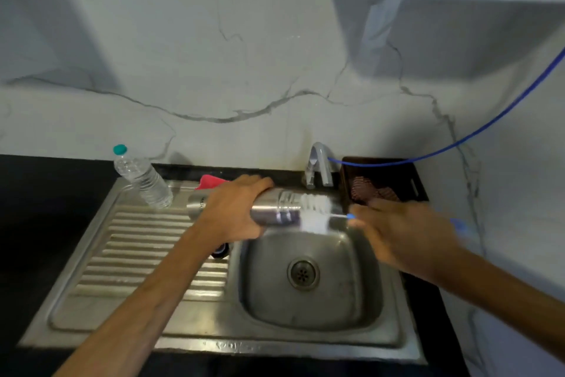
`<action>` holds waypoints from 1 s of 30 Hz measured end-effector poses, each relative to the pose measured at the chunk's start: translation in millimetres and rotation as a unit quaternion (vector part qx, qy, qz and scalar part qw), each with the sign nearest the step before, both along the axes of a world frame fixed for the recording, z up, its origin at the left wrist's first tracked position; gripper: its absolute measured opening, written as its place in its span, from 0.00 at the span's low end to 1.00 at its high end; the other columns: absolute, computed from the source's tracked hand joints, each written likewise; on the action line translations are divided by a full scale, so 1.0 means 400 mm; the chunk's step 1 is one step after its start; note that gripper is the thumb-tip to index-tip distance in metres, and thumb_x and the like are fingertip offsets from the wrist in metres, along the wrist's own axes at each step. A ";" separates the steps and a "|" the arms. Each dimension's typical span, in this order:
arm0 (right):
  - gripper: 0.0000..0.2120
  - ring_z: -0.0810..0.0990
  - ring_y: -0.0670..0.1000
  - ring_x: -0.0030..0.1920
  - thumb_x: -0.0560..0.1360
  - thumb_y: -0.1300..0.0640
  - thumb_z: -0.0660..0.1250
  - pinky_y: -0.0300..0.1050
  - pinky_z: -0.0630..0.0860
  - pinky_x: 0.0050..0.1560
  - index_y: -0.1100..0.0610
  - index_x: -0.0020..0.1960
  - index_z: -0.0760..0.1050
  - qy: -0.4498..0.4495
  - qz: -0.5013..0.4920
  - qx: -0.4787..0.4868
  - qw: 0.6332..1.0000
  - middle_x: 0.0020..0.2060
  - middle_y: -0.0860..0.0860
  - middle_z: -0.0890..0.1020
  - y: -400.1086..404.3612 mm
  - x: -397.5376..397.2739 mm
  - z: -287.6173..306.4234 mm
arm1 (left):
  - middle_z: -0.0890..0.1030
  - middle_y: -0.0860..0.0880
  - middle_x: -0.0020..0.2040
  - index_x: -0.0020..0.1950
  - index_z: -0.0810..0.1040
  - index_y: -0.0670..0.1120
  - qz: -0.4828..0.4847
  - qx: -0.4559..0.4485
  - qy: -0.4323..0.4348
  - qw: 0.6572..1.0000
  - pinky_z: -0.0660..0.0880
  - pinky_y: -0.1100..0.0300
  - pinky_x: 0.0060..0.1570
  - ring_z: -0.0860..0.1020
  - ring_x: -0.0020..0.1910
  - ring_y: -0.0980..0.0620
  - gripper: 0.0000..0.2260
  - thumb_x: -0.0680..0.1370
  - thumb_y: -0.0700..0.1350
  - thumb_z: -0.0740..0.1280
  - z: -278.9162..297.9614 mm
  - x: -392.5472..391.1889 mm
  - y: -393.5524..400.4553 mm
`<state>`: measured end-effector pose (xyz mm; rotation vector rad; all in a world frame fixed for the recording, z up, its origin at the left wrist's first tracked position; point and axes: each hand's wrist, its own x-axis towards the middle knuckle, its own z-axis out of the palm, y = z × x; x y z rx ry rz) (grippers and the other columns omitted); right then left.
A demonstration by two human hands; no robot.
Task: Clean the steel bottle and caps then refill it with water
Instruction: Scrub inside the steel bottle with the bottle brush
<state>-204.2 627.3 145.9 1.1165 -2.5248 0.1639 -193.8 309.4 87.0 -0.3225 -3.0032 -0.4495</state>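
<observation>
Nearest, steel sink [308, 315] basin with drain; above it, at twelve o'clock of the drain, left hand [235, 208] wrapped around steel bottle [275, 213], held level, long axis nine to three, mouth toward three. At the mouth, white bottle brush [316, 213], wire stem clamped in blurred right hand [400, 230]. Likely risks: bristles flicking water out, or wet bottle slipping into basin. Farther back, tap [319, 167], plastic bottle [142, 178].

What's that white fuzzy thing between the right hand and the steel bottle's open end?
In the head view, a white bottle brush spans that gap: its bristles sit at the steel bottle mouth, its thin blue-tipped handle runs to the right hand.
</observation>
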 end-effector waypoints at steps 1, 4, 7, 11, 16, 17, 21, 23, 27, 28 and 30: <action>0.14 0.80 0.55 0.26 0.76 0.46 0.60 0.43 0.72 0.23 0.48 0.48 0.83 0.006 -0.005 0.019 1.000 0.34 0.48 0.81 -0.037 0.002 -0.028 | 0.80 0.56 0.53 0.64 0.75 0.57 -0.029 0.000 -0.011 1.000 0.79 0.51 0.50 0.79 0.53 0.51 0.31 0.61 0.55 0.78 -0.002 0.002 0.041; 0.19 0.81 0.53 0.28 0.81 0.44 0.56 0.44 0.74 0.23 0.50 0.55 0.84 -0.044 0.046 0.021 0.998 0.38 0.47 0.83 0.015 0.025 -0.073 | 0.80 0.56 0.57 0.67 0.75 0.57 -0.052 -0.004 -0.038 0.998 0.75 0.58 0.50 0.79 0.53 0.53 0.34 0.62 0.55 0.79 -0.046 0.044 0.026; 0.18 0.83 0.55 0.29 0.80 0.47 0.59 0.46 0.77 0.25 0.51 0.54 0.85 -0.026 0.029 -0.039 0.998 0.42 0.49 0.85 0.091 0.053 -0.063 | 0.80 0.59 0.55 0.64 0.75 0.61 0.047 0.020 -0.025 0.998 0.75 0.58 0.48 0.81 0.52 0.53 0.32 0.61 0.56 0.80 -0.073 0.075 -0.043; 0.15 0.80 0.52 0.27 0.77 0.48 0.59 0.44 0.76 0.23 0.49 0.51 0.84 -0.058 0.026 0.025 0.998 0.38 0.46 0.84 0.002 0.090 -0.138 | 0.81 0.56 0.57 0.65 0.75 0.59 -0.061 -0.004 -0.044 0.997 0.76 0.57 0.48 0.80 0.51 0.53 0.33 0.61 0.53 0.78 -0.099 0.079 0.086; 0.15 0.76 0.38 0.29 0.78 0.40 0.62 0.32 0.68 0.32 0.47 0.44 0.82 -0.300 -0.087 -0.088 0.946 0.28 0.35 0.76 0.117 0.112 -0.083 | 0.81 0.54 0.52 0.62 0.76 0.57 0.048 -0.009 -0.003 0.999 0.79 0.54 0.45 0.83 0.48 0.46 0.33 0.58 0.54 0.80 -0.107 0.146 -0.011; 0.16 0.76 0.42 0.27 0.79 0.41 0.64 0.34 0.67 0.31 0.50 0.42 0.82 -0.432 -0.124 -0.120 0.885 0.26 0.38 0.76 0.078 0.111 -0.088 | 0.81 0.53 0.51 0.60 0.76 0.56 0.033 -0.024 0.018 0.999 0.79 0.52 0.46 0.82 0.48 0.45 0.34 0.56 0.51 0.80 -0.108 0.138 0.026; 0.15 0.54 0.45 0.23 0.79 0.43 0.66 0.37 0.52 0.22 0.55 0.45 0.78 -0.763 -0.171 -0.258 0.568 0.28 0.48 0.61 0.036 0.154 -0.123 | 0.82 0.51 0.53 0.62 0.79 0.52 -0.074 -0.056 0.118 0.989 0.78 0.50 0.53 0.80 0.52 0.46 0.35 0.56 0.48 0.83 -0.116 0.125 0.088; 0.17 0.53 0.44 0.23 0.80 0.43 0.65 0.36 0.52 0.22 0.57 0.44 0.77 -0.798 -0.189 -0.254 0.513 0.28 0.49 0.60 0.089 0.142 -0.088 | 0.83 0.50 0.55 0.63 0.80 0.51 -0.030 -0.066 0.147 0.987 0.76 0.49 0.54 0.79 0.52 0.45 0.33 0.59 0.52 0.84 -0.125 0.128 0.012; 0.15 0.75 0.47 0.26 0.86 0.52 0.58 0.45 0.75 0.28 0.59 0.47 0.76 -0.521 -0.185 -0.144 0.821 0.29 0.50 0.77 -0.012 0.163 -0.068 | 0.81 0.49 0.55 0.61 0.80 0.51 0.065 0.013 0.135 0.989 0.74 0.48 0.54 0.78 0.52 0.42 0.32 0.57 0.48 0.79 -0.127 0.102 0.100; 0.12 0.81 0.50 0.31 0.85 0.52 0.57 0.47 0.77 0.32 0.56 0.52 0.77 -0.361 -0.152 -0.007 0.920 0.35 0.51 0.80 -0.049 0.179 -0.082 | 0.81 0.49 0.55 0.62 0.79 0.51 0.005 0.005 0.131 0.991 0.75 0.48 0.56 0.78 0.53 0.43 0.32 0.58 0.48 0.79 -0.128 0.098 0.137; 0.07 0.81 0.53 0.28 0.78 0.54 0.66 0.47 0.73 0.23 0.54 0.53 0.79 -0.098 -0.077 0.115 0.986 0.37 0.51 0.81 -0.024 0.201 -0.080 | 0.83 0.51 0.56 0.63 0.79 0.53 -0.064 -0.015 0.108 0.992 0.77 0.49 0.56 0.79 0.54 0.46 0.32 0.61 0.54 0.81 -0.116 0.093 0.108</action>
